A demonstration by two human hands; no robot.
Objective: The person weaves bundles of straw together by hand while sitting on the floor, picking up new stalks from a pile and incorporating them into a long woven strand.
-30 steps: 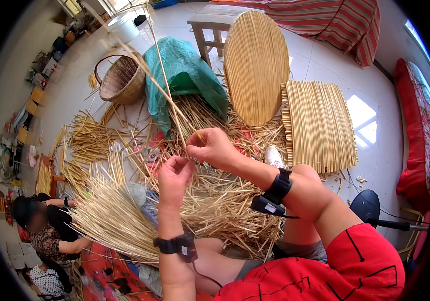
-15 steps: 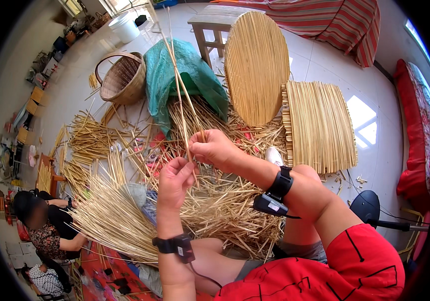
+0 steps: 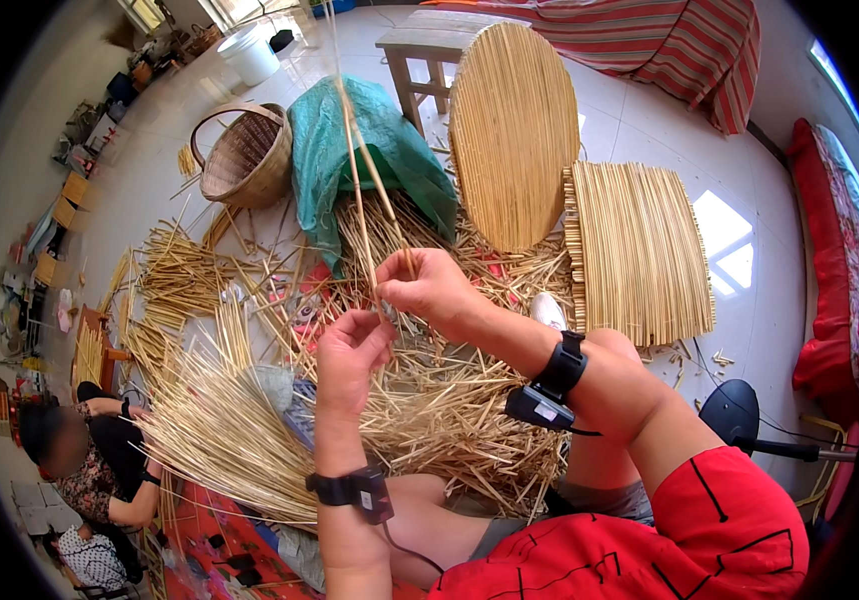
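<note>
Two long, thin straw stalks stand up from my hands and come together higher up. My right hand (image 3: 431,290) is closed around the lower end of the right stalk (image 3: 381,195), and its thumb and finger also meet the left stalk (image 3: 360,205). Just below and to the left, my left hand (image 3: 351,352) pinches the bottom of that left stalk between thumb and fingertips. Under both hands spreads a heap of short straw pieces (image 3: 459,425). A fanned bundle of long stalks (image 3: 234,435) lies beside my left forearm.
Ahead stand a green plastic sheet (image 3: 334,130) over more straw, a woven basket (image 3: 249,165) and a wooden bench (image 3: 419,40). An oval straw panel (image 3: 514,130) and a squarish one (image 3: 639,255) are at right. Another person (image 3: 99,450) sits at lower left.
My left fingers have shifted slightly, and the short stalk end that stuck out below them no longer shows. The stalks' upper parts have swung a little. The other person's arms and head have moved.
</note>
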